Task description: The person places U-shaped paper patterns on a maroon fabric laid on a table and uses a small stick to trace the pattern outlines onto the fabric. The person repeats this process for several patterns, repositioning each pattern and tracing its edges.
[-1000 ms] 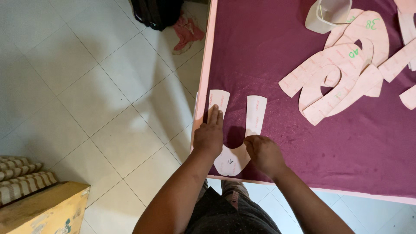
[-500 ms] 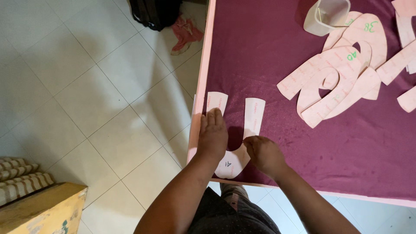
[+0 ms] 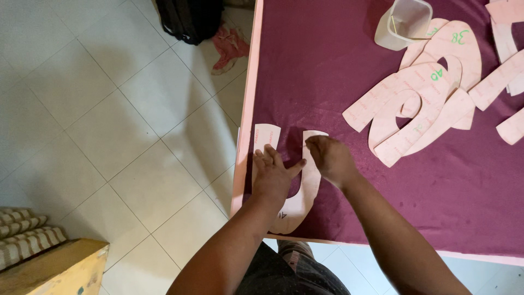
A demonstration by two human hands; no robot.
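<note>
left hand (image 3: 271, 176) flat, hiding U-shaped pattern (image 3: 297, 205) middle | right hand (image 3: 329, 158) fingertips pressing arm

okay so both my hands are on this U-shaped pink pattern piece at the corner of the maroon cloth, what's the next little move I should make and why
Probably slide the right hand down the right arm of the U-shaped pattern piece, pressing it flat while the left hand pins the left arm. The piece sits close to the pink table edge, and only the right hand's fingertips rest near that arm's tip, so the lower curve may not be held flat.
</note>
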